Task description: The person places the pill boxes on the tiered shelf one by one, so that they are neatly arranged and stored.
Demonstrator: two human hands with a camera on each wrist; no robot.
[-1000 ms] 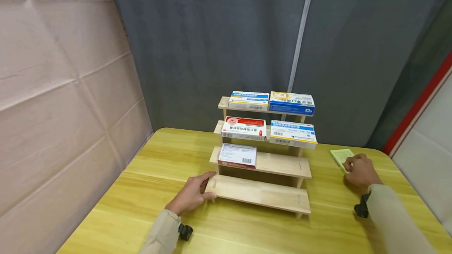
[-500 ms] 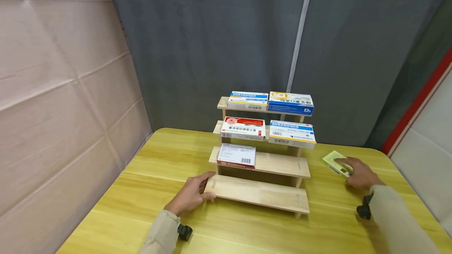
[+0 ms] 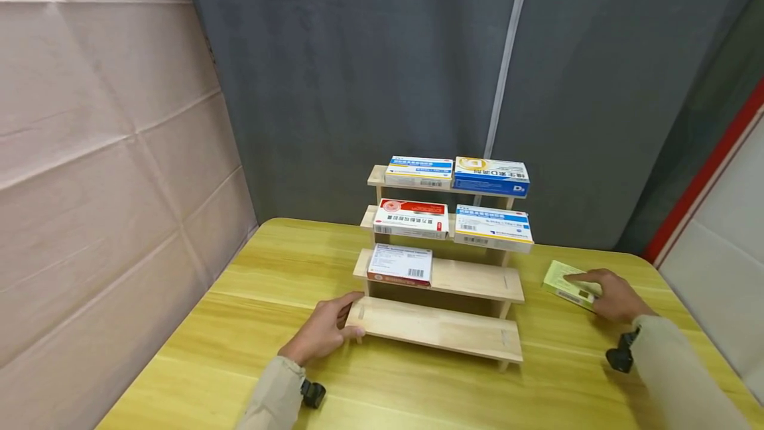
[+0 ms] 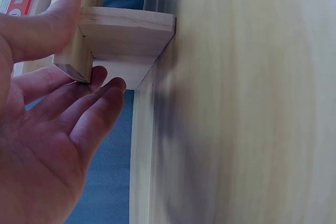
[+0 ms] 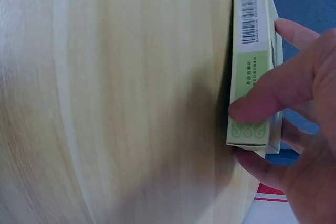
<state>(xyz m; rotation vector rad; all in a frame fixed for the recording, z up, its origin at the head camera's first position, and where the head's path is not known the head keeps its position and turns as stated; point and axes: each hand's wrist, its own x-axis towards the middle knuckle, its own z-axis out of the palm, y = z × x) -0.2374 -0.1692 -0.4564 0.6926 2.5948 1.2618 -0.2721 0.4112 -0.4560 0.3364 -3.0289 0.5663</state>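
A stepped wooden display rack [image 3: 436,327] stands on the table. My left hand [image 3: 322,329] grips the left end of its lowest step; in the left wrist view the thumb lies over the board edge [image 4: 73,59] and the other fingers curl behind it. To the right of the rack, a pale green medicine box [image 3: 558,277] lies flat on the table. My right hand [image 3: 617,297] holds its near right end. The right wrist view has the thumb pressed on the barcode side of the box [image 5: 249,69], with other fingers over its top and around its end.
The top step carries a blue-and-white box [image 3: 420,171] and a vitamin D box [image 3: 491,176]. Below sit a red-and-white box [image 3: 412,219], another blue-and-white box [image 3: 494,227] and a white box [image 3: 400,263]. A grey curtain [image 3: 358,85] hangs behind the table [image 3: 239,324].
The green box has turned and shifted slightly left and nearer under my right hand, whose index finger now stretches over its top. My left hand and the rack stay put.
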